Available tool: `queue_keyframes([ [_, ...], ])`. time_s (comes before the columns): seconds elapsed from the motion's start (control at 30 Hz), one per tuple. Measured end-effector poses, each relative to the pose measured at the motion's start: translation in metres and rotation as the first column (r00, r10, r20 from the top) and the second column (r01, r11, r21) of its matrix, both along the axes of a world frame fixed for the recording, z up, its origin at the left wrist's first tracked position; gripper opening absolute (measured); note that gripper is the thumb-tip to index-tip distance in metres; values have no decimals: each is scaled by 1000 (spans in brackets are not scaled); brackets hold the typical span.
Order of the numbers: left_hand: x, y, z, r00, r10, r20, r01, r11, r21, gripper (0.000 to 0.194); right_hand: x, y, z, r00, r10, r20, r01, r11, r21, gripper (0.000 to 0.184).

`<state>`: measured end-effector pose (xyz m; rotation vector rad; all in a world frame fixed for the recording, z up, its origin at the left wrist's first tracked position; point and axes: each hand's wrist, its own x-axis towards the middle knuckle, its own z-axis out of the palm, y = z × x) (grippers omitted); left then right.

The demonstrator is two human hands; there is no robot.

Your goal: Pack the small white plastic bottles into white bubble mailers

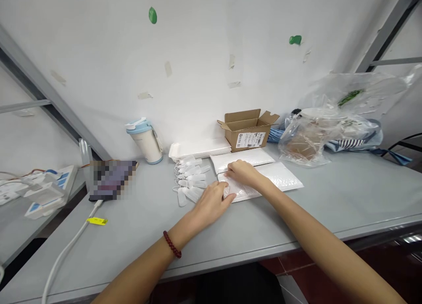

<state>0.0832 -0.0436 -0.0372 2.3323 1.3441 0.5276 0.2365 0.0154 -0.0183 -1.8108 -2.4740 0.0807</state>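
Observation:
A white bubble mailer [283, 177] lies flat on the grey table, its left end under my hands. My right hand [243, 172] is closed at the mailer's upper left edge, fingertips bent down onto it. My left hand [212, 201] curls at the left end, with a small clear plastic item [226, 190] between thumb and fingers; its exact kind is unclear. Just behind lies another white mailer [260, 157]. Left of my hands, several translucent white plastic pieces with loops [193, 176] lie in an overlapping row.
A stack of white mailers [201, 148] lies by the wall beside an open cardboard box [249, 132]. A tumbler [147, 141] and a blurred-out device [112, 179] with a white cable [70, 247] are on the left. A plastic-bagged container [310, 137] stands on the right.

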Motion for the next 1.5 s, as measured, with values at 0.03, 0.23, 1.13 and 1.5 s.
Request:
queue_keyframes([
  [0.03, -1, -1, 2, 1000, -24, -18, 24, 1000, -7, 35, 0, 1, -2, 1000, 0, 7, -1, 1000, 13, 24],
  [0.23, -3, -3, 7, 996, -71, -52, 68, 996, -52, 36, -2, 6, -9, 1000, -13, 17, 13, 1000, 24, 25],
  [1.13, 3, -3, -4, 999, 50, -18, -49, 997, 62, 36, -3, 6, -13, 999, -12, -52, 20, 989, 145, 29],
  [1.5, 5, -2, -7, 996, 83, 16, -84, 992, 89, 30, -4, 6, -17, 990, 36, -133, -2, 970, 243, 22],
])
